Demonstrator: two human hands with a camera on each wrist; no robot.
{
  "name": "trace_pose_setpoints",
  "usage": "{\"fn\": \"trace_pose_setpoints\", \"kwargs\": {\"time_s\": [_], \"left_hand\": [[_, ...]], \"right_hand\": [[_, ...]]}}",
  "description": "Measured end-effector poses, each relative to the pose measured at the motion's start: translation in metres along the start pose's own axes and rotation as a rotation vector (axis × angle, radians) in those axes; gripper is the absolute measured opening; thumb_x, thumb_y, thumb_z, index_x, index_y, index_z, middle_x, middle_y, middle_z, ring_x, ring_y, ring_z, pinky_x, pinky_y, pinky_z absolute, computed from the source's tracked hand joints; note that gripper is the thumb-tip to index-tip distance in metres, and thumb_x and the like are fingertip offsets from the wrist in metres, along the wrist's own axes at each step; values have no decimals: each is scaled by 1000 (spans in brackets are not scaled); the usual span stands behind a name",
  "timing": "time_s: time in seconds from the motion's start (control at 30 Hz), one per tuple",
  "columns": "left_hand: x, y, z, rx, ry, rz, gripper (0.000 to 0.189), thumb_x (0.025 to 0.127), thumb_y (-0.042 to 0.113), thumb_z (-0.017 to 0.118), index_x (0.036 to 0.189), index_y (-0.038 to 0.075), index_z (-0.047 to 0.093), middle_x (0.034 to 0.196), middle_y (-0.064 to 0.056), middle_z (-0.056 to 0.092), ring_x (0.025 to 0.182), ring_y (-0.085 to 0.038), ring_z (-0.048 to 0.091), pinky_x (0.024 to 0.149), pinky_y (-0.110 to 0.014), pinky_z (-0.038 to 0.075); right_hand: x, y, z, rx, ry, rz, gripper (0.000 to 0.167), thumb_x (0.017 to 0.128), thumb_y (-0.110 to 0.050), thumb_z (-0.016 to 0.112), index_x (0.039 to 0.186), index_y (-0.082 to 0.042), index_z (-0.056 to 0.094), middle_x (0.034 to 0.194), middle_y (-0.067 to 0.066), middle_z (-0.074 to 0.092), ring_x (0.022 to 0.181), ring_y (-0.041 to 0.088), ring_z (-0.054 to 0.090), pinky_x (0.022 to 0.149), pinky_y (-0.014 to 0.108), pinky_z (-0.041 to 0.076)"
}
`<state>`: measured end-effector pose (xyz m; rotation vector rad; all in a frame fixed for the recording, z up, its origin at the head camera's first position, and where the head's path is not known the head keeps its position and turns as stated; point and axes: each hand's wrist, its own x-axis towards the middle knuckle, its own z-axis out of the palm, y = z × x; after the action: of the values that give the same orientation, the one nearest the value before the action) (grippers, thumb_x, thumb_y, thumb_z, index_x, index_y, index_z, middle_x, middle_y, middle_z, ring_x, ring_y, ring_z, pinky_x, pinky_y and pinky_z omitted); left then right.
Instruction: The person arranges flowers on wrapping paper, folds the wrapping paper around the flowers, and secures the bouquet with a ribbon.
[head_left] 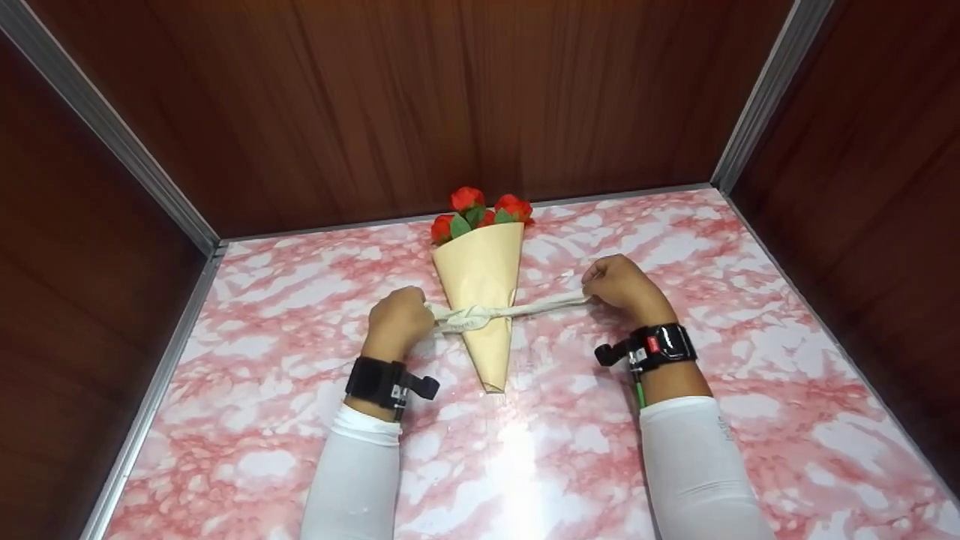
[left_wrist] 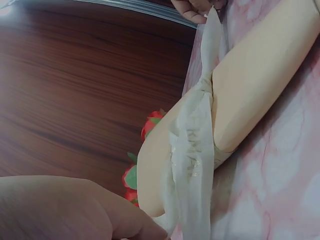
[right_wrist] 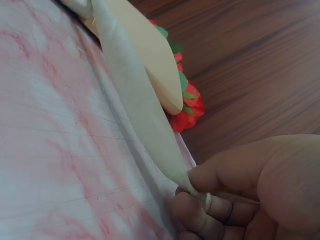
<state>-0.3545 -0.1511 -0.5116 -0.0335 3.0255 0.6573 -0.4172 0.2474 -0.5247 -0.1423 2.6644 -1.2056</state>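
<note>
A bouquet of red flowers (head_left: 467, 199) with green leaves lies in a cone of tan wrapping paper (head_left: 484, 266), its narrow end toward me. Across the cone's lower half runs a cream ribbon (head_left: 551, 303), knotted at the front, with printed letters showing in the left wrist view. My left hand (head_left: 401, 319) grips the ribbon to the left of the cone. On the other side, my right hand (head_left: 619, 283) pinches the ribbon's end between thumb and fingers, as the right wrist view shows. Between the cone and this hand the ribbon stretches nearly straight.
The bouquet lies on a table (head_left: 262, 420) with a pink and white marbled top. Dark wood panels (head_left: 450, 97) stand at the back and both sides, with metal strips (head_left: 142, 161) along the corners. Black straps with small cameras sit on both wrists.
</note>
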Motion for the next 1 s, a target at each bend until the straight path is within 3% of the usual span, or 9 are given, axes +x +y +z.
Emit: {"fn": "trace_pose_setpoints", "kwargs": {"time_s": [0.17,0.27,0.37,0.5,0.63,0.73,0.83,0.93,1.0], "left_hand": [[-1,4,-3,-1,29,7,45,97,13,59,139,6,75,136,-18,80,121,-42,77,100,-61,61],[-2,5,-4,-4,51,19,49,99,14,60,146,8,72,140,-17,79,124,-41,76,101,-60,61],[-2,7,-4,-14,66,68,40,101,16,62,137,9,77,133,-16,82,119,-41,78,98,-59,62],[-2,6,-4,-11,47,149,14,101,20,69,105,11,80,107,-12,82,96,-35,76,84,-52,59],[-5,2,-9,-1,-21,166,21,102,25,73,83,14,71,83,-3,67,76,-24,60,69,-41,47],[-8,-2,-14,13,-77,149,24,101,28,76,81,15,72,79,0,64,73,-21,57,67,-37,44],[-12,-4,-17,21,-126,136,16,96,29,84,88,15,80,87,0,75,79,-21,64,72,-40,51],[-15,-4,-17,41,-153,141,8,91,23,87,95,17,85,99,-1,82,87,-22,69,81,-44,58],[-16,-4,-16,65,-154,152,5,88,16,85,93,16,85,98,-1,82,87,-22,68,80,-44,58]], "right_hand": [[0,-3,2,9,-13,3,19,102,-21,74,111,-5,78,98,4,74,90,21,70,82,33,54],[-1,-9,4,-12,-7,8,21,104,-26,73,112,-6,77,105,7,72,96,24,66,86,36,53],[-2,-18,5,-73,47,-1,22,106,-26,70,114,-7,76,116,13,71,106,29,63,96,44,52],[-4,-36,12,-108,140,-36,22,106,-25,69,116,-7,75,128,18,72,115,34,65,106,53,53],[-6,-55,22,-93,157,-117,19,107,-24,70,113,-7,77,119,16,76,106,32,68,98,50,56],[-6,-64,29,-94,130,-169,17,107,-22,71,109,-7,78,108,13,75,98,28,67,91,44,55],[-6,-67,34,-104,111,-200,14,106,-19,72,105,-6,77,101,11,74,93,25,66,87,41,53],[-6,-67,37,-105,100,-211,12,105,-17,73,102,-6,77,98,9,74,91,24,65,85,40,53],[-7,-67,38,-98,89,-214,12,105,-17,73,101,-7,78,97,9,74,90,24,66,85,40,54]]}}
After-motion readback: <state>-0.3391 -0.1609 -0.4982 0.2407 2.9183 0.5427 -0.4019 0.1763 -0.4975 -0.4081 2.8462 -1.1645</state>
